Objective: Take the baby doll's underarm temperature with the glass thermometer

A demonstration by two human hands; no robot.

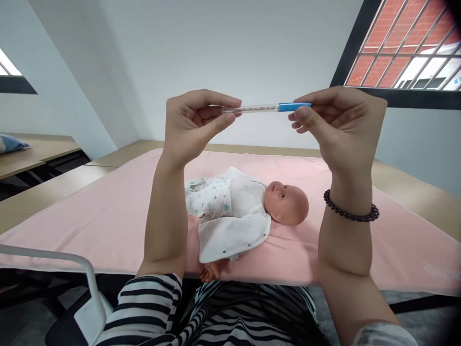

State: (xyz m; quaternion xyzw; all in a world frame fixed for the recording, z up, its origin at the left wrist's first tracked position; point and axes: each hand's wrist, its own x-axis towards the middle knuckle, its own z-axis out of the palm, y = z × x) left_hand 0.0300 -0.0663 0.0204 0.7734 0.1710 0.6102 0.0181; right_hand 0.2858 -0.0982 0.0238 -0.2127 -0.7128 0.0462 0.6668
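Held level in the air in front of me is a glass thermometer, clear with a blue end. My left hand pinches its clear end between thumb and fingers. The blue end is gripped by my right hand, which wears a dark bead bracelet at the wrist. Below and beyond both hands a baby doll lies on its back, head toward the right. It wears a white jacket, spread open on the near side, and patterned white clothing. My left forearm hides the doll's lower end.
A pink sheet covers the table under the doll. At the lower left stands a chair with a pale frame. Another table with a blue and white item is at the far left. A barred window is at upper right.
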